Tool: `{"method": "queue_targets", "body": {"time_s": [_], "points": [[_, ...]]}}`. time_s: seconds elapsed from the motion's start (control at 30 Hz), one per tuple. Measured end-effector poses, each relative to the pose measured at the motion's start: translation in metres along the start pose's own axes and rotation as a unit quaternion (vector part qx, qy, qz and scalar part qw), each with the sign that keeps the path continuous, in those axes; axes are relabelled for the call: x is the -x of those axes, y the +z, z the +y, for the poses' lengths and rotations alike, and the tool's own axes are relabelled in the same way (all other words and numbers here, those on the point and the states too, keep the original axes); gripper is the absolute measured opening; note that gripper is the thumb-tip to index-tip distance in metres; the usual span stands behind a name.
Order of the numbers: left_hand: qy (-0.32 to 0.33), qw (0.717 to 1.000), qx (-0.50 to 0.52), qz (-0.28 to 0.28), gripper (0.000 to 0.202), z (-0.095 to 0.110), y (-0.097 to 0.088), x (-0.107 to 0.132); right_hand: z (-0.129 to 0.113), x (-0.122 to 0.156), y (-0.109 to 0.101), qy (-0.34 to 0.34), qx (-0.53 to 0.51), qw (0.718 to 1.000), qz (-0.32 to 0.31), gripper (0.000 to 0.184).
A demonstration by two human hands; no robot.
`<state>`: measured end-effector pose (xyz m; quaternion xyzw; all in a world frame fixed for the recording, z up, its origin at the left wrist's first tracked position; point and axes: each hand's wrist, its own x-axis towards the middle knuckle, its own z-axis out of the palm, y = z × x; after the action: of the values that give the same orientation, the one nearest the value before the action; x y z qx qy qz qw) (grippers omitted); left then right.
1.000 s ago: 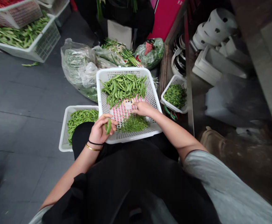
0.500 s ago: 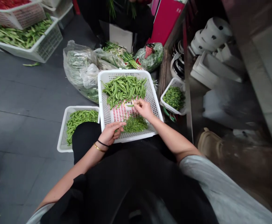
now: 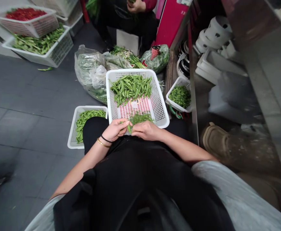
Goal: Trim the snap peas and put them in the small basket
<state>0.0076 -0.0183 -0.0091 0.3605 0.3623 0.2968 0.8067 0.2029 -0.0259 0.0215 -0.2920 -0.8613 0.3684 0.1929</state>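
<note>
A white slotted basket [image 3: 160, 109] rests on my lap, with a heap of green pea pods [image 3: 130, 88] at its far end and a small pile of green trimmings [image 3: 140, 117] at the near end. My left hand [image 3: 116, 129] and my right hand [image 3: 146, 130] meet at the basket's near rim. Both pinch the same pea pod [image 3: 129, 128] between their fingertips.
A smaller white basket of pods [image 3: 88, 119] lies on the floor by my left knee. Another small basket of green scraps [image 3: 180, 96] sits to the right. Plastic bags of greens [image 3: 92, 72] lie ahead. Baskets of beans and red chillies [image 3: 38, 45] stand far left. Another person [image 3: 135, 6] sits opposite.
My right hand came back from the pod heap with a pod to the near rim. My left hand moved in to meet it, and both now grip that pod.
</note>
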Motion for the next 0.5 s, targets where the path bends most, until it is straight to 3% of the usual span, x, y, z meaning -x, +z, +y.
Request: {"method": "queue_targets", "body": {"time_s": [0.1,0.2,0.3,0.37,0.43,0.5], "points": [[-0.043,0.996,-0.016,-0.071,0.028,0.001,0.004,0.004,-0.007,0.002,-0.002,0.003,-0.13,0.987,-0.09,0.023],[-0.029,0.998,-0.007,-0.064,0.028,0.002,0.009,0.004,-0.006,0.004,-0.003,0.069,-0.238,0.963,-0.106,0.024],[0.026,1.0,0.015,0.008,0.028,0.003,0.014,0.003,-0.002,0.004,-0.006,0.124,-0.269,0.954,-0.054,0.027],[0.051,0.998,0.015,0.03,0.029,0.005,0.015,0.004,0.001,0.003,-0.008,0.157,-0.277,0.948,0.025,0.027],[0.046,0.999,0.002,0.006,0.028,0.007,0.016,0.006,0.003,0.001,-0.01,0.173,-0.267,0.942,0.106,0.027],[0.029,0.999,-0.009,-0.029,0.028,0.009,0.016,0.009,0.003,-0.002,-0.012,0.157,-0.221,0.952,0.142,0.025]]}}
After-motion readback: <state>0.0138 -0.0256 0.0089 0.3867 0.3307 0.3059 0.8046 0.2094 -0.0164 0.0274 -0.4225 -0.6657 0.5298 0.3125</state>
